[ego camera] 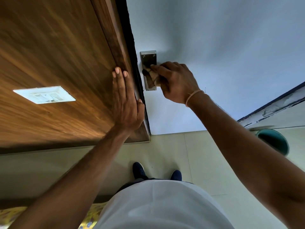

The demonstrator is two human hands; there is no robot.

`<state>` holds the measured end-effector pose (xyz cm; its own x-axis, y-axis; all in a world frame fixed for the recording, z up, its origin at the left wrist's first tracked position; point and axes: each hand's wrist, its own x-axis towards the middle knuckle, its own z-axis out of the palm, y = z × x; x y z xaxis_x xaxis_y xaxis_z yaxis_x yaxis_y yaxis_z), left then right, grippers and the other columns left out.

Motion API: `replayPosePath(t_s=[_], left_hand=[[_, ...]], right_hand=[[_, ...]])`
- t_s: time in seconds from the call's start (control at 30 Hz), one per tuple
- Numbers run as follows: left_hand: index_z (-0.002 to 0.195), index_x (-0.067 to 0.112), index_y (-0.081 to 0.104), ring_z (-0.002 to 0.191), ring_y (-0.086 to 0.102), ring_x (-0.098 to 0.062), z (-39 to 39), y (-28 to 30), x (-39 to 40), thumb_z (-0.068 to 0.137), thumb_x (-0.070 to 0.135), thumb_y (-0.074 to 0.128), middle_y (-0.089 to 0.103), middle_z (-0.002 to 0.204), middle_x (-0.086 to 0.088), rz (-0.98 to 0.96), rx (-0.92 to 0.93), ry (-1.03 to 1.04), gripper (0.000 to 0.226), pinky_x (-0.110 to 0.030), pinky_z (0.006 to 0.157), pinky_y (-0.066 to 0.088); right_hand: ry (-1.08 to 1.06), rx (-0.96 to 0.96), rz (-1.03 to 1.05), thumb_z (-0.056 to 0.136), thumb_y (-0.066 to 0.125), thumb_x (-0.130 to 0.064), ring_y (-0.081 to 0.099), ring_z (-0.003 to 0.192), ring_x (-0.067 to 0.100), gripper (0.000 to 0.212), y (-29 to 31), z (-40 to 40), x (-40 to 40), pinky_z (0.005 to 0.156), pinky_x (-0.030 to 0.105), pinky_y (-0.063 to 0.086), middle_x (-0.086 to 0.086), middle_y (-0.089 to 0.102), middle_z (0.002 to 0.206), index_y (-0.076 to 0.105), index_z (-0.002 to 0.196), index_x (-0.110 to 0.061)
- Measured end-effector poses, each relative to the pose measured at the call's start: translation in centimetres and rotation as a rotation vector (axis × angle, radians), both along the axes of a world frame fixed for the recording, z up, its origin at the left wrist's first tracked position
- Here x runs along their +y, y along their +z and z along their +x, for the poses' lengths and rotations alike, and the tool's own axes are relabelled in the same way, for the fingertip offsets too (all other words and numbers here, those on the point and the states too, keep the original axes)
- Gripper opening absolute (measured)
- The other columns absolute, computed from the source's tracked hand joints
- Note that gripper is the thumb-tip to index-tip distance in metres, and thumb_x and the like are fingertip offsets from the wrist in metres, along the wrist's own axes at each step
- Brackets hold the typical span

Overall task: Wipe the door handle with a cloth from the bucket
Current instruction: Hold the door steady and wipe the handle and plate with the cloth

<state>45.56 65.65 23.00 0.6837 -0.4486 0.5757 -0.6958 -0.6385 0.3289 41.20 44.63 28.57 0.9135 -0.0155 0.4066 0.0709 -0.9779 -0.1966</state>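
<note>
A steel door handle plate [148, 57] is fixed to the pale blue door [222, 47]. My right hand [176, 81] grips a brown cloth [151, 76] and holds it against the handle, whose lever is hidden under the cloth and fingers. My left hand [125, 100] lies flat with straight fingers on the wooden frame [115, 47] just left of the door edge. The teal bucket [274, 141] stands on the floor at the right, partly behind my right forearm.
A white switch plate [44, 96] sits on the wooden wall panel at left. Beige floor tiles [173, 149] lie below, with my two dark shoes [139, 170] on them. A worn doorstep runs along the right edge. Yellow patterned fabric shows at bottom left.
</note>
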Motion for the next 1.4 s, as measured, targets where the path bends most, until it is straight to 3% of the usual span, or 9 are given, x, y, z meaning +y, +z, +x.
replayPosePath(t_s=[0.2,0.4,0.53,0.77,0.9,1.03,1.17,1.3,1.4], left_hand=[[0.165,-0.012,0.017,0.166,0.011,-0.049,0.0,0.1,0.0,0.09,0.012,0.055,0.013,0.174,-0.035,-0.011,-0.001,-0.009,0.088,-0.06,0.136,0.017],[0.166,-0.011,0.016,0.166,0.012,-0.047,-0.1,0.2,-0.1,0.088,0.013,0.049,0.014,0.175,-0.034,-0.015,0.006,0.005,0.087,-0.059,0.136,0.018],[0.166,-0.01,0.017,0.166,0.012,-0.047,-0.1,0.1,0.0,0.089,0.011,0.048,0.015,0.175,-0.033,-0.017,-0.005,0.009,0.085,-0.059,0.136,0.019],[0.166,-0.011,0.018,0.167,0.011,-0.044,0.3,0.0,0.4,0.09,0.011,0.053,0.014,0.176,-0.032,-0.003,-0.021,-0.009,0.086,-0.057,0.137,0.019],[0.166,-0.01,0.018,0.167,0.012,-0.045,0.4,-0.1,0.7,0.095,0.014,0.051,0.014,0.175,-0.033,0.004,-0.034,-0.033,0.082,-0.057,0.137,0.019],[0.166,-0.01,0.017,0.167,0.011,-0.044,0.2,0.1,0.7,0.095,0.013,0.049,0.013,0.176,-0.032,0.007,-0.019,-0.028,0.081,-0.058,0.136,0.02],[0.166,-0.011,0.017,0.167,0.01,-0.046,0.0,0.2,0.5,0.092,0.012,0.052,0.013,0.175,-0.033,-0.008,-0.004,-0.016,0.085,-0.059,0.136,0.019],[0.166,-0.011,0.016,0.167,0.009,-0.046,0.0,0.2,0.4,0.09,0.014,0.054,0.011,0.175,-0.034,0.004,0.012,-0.022,0.088,-0.058,0.137,0.016],[0.166,-0.011,0.015,0.167,0.007,-0.045,-0.1,0.3,0.3,0.09,0.015,0.052,0.01,0.176,-0.033,0.017,0.012,-0.012,0.089,-0.057,0.138,0.015]], right_hand=[[-0.059,-0.097,-0.199,0.094,0.064,-0.017,0.062,0.109,0.037,0.055,-1.8,0.9,2.3,0.093,0.045,0.045,0.009,0.067,0.129,0.061,0.147,-0.031],[0.034,-0.223,-0.448,0.099,0.058,-0.016,0.066,0.115,0.038,0.027,-2.3,2.8,4.8,0.102,0.048,0.048,0.007,0.073,0.115,0.083,0.106,-0.023],[0.052,-0.198,-0.548,0.094,0.059,-0.013,0.068,0.113,0.036,0.026,-2.2,3.1,4.9,0.105,0.046,0.043,0.004,0.074,0.106,0.084,0.096,-0.019],[0.062,-0.309,-0.473,0.102,0.059,-0.01,0.066,0.124,0.033,0.031,-3.2,0.5,2.4,0.094,0.044,0.039,0.005,0.07,0.137,0.076,0.118,-0.03],[0.049,-0.295,-0.443,0.106,0.04,-0.012,0.065,0.124,0.037,0.037,-3.7,1.9,3.6,0.096,0.047,0.041,0.011,0.069,0.133,0.076,0.115,-0.02],[0.062,-0.369,-0.388,0.103,0.063,-0.027,0.068,0.109,0.035,0.015,-3.3,2.3,3.2,0.086,0.046,0.044,0.009,0.072,0.12,0.075,0.099,-0.018],[0.003,-0.491,-0.317,0.099,0.072,-0.019,0.067,0.093,0.032,0.006,-3.8,1.1,1.2,0.078,0.041,0.042,0.007,0.075,0.113,0.074,0.094,-0.016],[-0.135,-0.434,-0.245,0.094,0.069,-0.013,0.063,0.084,0.033,0.008,-4.4,-0.5,0.7,0.076,0.04,0.041,0.005,0.075,0.11,0.074,0.089,-0.015],[-0.215,-0.32,-0.169,0.087,0.069,-0.023,0.062,0.092,0.035,0.012,-3.6,-0.3,2.7,0.08,0.043,0.042,0.008,0.072,0.113,0.073,0.091,-0.013]])
